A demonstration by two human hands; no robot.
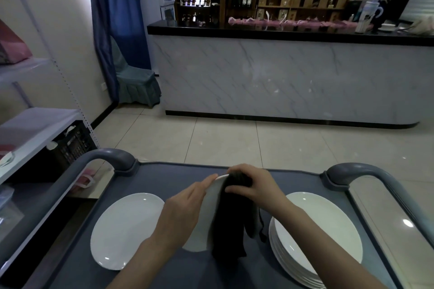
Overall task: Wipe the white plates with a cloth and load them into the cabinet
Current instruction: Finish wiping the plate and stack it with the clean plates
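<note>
Surface: grey cart (152,178) top with raised handles at its far corners.
Plate: white plate (211,202) stands on edge at mid-cart, its lower rim down at the cart top.
Cloth: dark cloth (231,225) draped over the plate's top rim, hanging down its right face.
Right hand: right hand (253,183) clenches the bunched cloth at the top rim.
Left hand: left hand (183,209) lies flat on the plate's left face, fingers straight to the rim; thumb hidden.
Left plate: left plate (126,230) lies flat alone.
Stack: stack (314,230) of white plates lies on the right.
Beyond: tiled floor, marble counter (270,77), covered chair (136,82), blue curtain (117,19).
</note>
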